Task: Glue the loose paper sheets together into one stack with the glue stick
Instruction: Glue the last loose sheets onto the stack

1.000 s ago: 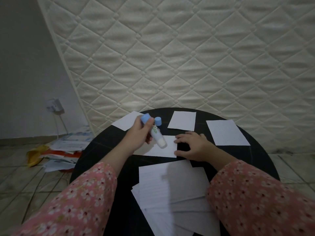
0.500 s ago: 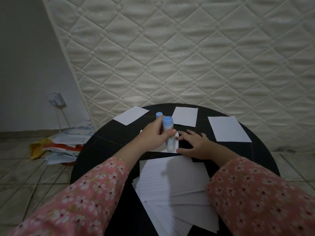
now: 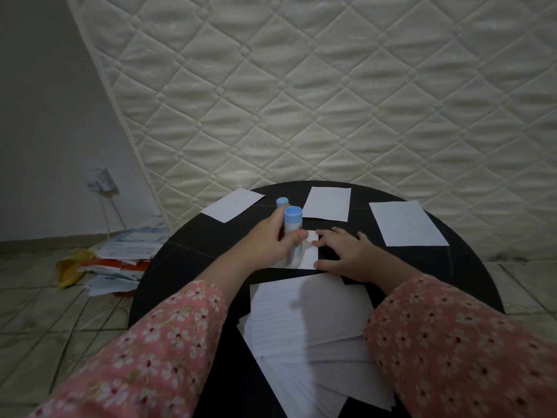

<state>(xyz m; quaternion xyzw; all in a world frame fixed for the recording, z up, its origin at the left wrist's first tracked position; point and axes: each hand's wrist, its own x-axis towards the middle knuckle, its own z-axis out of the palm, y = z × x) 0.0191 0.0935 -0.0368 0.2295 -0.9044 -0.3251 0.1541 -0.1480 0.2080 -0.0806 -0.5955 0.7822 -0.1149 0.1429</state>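
My left hand [image 3: 271,241] grips a glue stick [image 3: 293,227] with a blue end, held upright with its lower end on a small white sheet [image 3: 310,251] in the middle of the round black table [image 3: 470,267]. My right hand [image 3: 346,254] lies flat with spread fingers on that sheet's right edge, holding it down. A loose pile of lined sheets [image 3: 307,327] lies fanned out near me. Three single sheets lie along the far edge: left [image 3: 232,204], middle [image 3: 327,203], right [image 3: 407,223]. A small blue cap [image 3: 282,202] stands behind the glue stick.
A quilted white mattress [image 3: 331,101] leans against the wall right behind the table. On the tiled floor to the left lies a heap of papers and a yellow item [image 3: 114,257]. A wall socket with a cable [image 3: 101,181] is at the left.
My left hand turned the glue stick from slanted to upright and brought it down onto the small sheet. My right hand stayed on the sheet's edge.
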